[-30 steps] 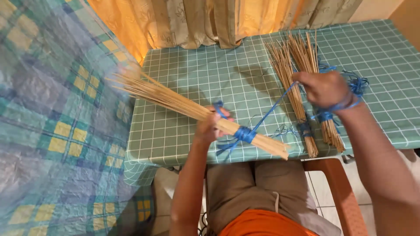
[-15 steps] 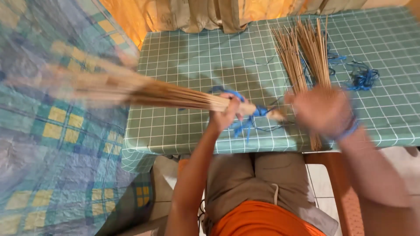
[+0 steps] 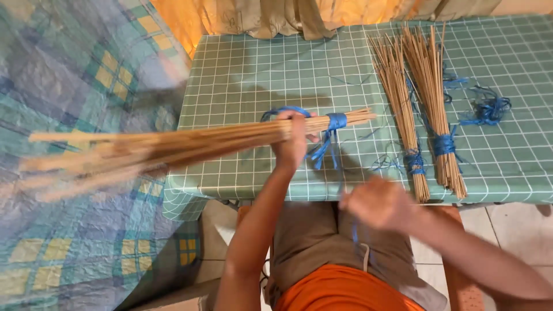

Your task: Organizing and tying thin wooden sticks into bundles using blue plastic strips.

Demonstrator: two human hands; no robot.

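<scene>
My left hand [image 3: 291, 143] grips a long bundle of thin tan sticks [image 3: 173, 145] just behind its blue string binding [image 3: 336, 121]. The bundle lies almost level, with its tied end over the green checked table [image 3: 247, 69] and its loose, blurred end fanning out to the left. My right hand [image 3: 374, 203] is blurred, below the table's front edge and over my lap. Its fingers look closed, and a thin blue string [image 3: 355, 231] trails beneath it.
Two more stick bundles [image 3: 397, 98] [image 3: 433, 98] lie on the table's right part, each tied with blue string near the front edge. Loose blue string [image 3: 489, 109] is heaped beside them. A plaid blanket [image 3: 69, 242] fills the left, and curtains [image 3: 259, 14] hang behind.
The bundle has swung so that its loose end points further left and down. My right hand has dropped from above the table to below its front edge, drawing the string towards me.
</scene>
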